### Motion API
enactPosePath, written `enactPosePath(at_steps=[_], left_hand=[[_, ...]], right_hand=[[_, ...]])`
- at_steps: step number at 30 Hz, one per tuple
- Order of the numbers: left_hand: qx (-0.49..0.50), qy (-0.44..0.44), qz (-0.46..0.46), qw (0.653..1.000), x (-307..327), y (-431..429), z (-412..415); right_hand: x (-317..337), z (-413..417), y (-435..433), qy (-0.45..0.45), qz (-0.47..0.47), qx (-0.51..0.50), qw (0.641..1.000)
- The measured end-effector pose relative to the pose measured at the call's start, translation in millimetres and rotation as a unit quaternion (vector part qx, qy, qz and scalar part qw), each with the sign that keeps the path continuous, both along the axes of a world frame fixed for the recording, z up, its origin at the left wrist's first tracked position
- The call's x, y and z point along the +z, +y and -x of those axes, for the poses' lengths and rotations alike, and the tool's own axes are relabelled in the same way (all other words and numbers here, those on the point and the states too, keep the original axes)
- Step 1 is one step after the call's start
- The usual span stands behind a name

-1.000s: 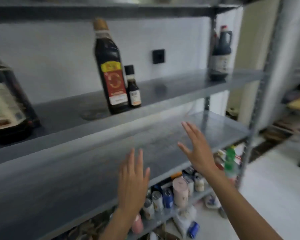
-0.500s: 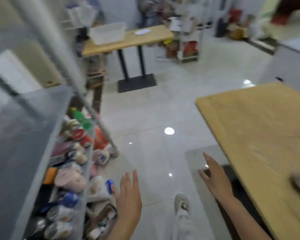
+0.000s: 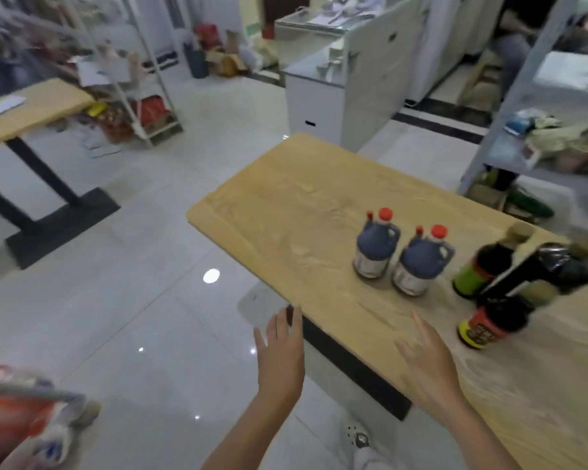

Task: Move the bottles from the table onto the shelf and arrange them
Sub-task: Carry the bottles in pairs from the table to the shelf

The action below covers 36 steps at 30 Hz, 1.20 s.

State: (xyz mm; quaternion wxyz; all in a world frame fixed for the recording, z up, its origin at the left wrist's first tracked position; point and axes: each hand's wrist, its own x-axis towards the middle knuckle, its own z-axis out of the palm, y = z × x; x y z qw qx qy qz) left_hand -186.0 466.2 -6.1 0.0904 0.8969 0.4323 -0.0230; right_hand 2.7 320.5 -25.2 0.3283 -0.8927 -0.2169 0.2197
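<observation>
A wooden table (image 3: pixel 296 212) with a clear plastic cover fills the right half of the view. On it stand two dark jugs with red caps, one (image 3: pixel 375 244) left of the other (image 3: pixel 421 261). Right of them stand a dark bottle with a green label (image 3: pixel 486 262), a large dark bottle (image 3: pixel 554 269) and a dark bottle with a red label (image 3: pixel 489 322), all blurred. My left hand (image 3: pixel 280 354) hovers open over the floor by the table's near edge. My right hand (image 3: pixel 428 361) is open above the table, apart from the bottles. The shelf with the placed bottles is out of view.
A white tiled floor (image 3: pixel 133 300) lies to the left. A second wooden table on a black pedestal (image 3: pixel 31 106) stands far left. A white cabinet (image 3: pixel 336 79) is behind the table, a grey rack (image 3: pixel 537 106) with clutter at the right. Blurred packages (image 3: pixel 21 422) show bottom left.
My view has swung from the shelf across the floor to the table with the bottles. Both hands stayed open and empty, now near the table's edge.
</observation>
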Motion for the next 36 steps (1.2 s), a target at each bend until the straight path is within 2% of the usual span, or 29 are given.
enactPosePath(at_steps=[5, 9, 12, 14, 16, 18, 21, 23, 26, 28, 30, 32, 36], left_hand=[[-0.056, -0.059, 0.036, 0.996, 9, -5, -90], [-0.073, -0.174, 0.078, 0.979, 16, -10, -156], [-0.052, -0.241, 0.1, 0.964, 17, 1, -197], [-0.004, -0.303, 0.164, 0.939, 16, 14, -218], [0.046, -0.365, 0.247, 0.897, 12, 30, -234], [0.075, -0.388, 0.31, 0.865, 7, 44, -242], [0.069, -0.407, 0.385, 0.826, 0, 62, -246], [0.063, -0.391, 0.384, 0.834, -3, 71, -247], [0.083, -0.306, 0.319, 0.893, -7, 81, -246], [0.069, -0.257, 0.293, 0.918, -10, 83, -242], [0.03, -0.269, 0.326, 0.906, -13, 83, -236], [-0.004, -0.32, 0.378, 0.869, -17, 79, -233], [0.037, -0.413, 0.339, 0.845, -28, 65, -233]], right_hand=[[-8, -53, -44, 0.139, -0.024, -0.143, 0.98], [-13, -94, -78, 0.128, -0.025, -0.268, 0.955], [-15, -122, -86, 0.116, -0.055, -0.273, 0.953], [-18, -133, -85, 0.115, -0.074, -0.25, 0.958], [-21, -138, -80, 0.124, -0.105, -0.223, 0.961], [-25, -142, -75, 0.135, -0.135, -0.207, 0.959], [-31, -148, -72, 0.131, -0.149, -0.199, 0.96], [-33, -150, -72, 0.135, -0.163, -0.195, 0.958], [-37, -149, -73, 0.166, -0.201, -0.194, 0.946], [-38, -150, -72, 0.184, -0.208, -0.194, 0.941], [-41, -153, -70, 0.19, -0.204, -0.194, 0.941], [-40, -154, -67, 0.182, -0.196, -0.191, 0.944], [-41, -154, -64, 0.195, -0.199, -0.179, 0.944]])
